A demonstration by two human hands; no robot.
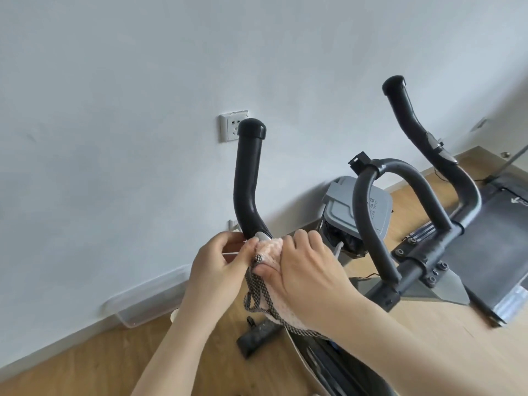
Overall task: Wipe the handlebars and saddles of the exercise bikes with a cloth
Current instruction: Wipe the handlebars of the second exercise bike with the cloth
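cloth [270, 246] — mostly under right hand [308, 272] | treadmill [485, 232] — cut by right edge

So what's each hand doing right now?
Left hand: pinching the cloth at the handlebar.
Right hand: gripping the same cloth.

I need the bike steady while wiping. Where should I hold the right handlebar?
Grip the right handlebar on its straight upper stretch, between end cap and metal sensor, wrapping from the near side: that stretch is round, bare and stands clear.
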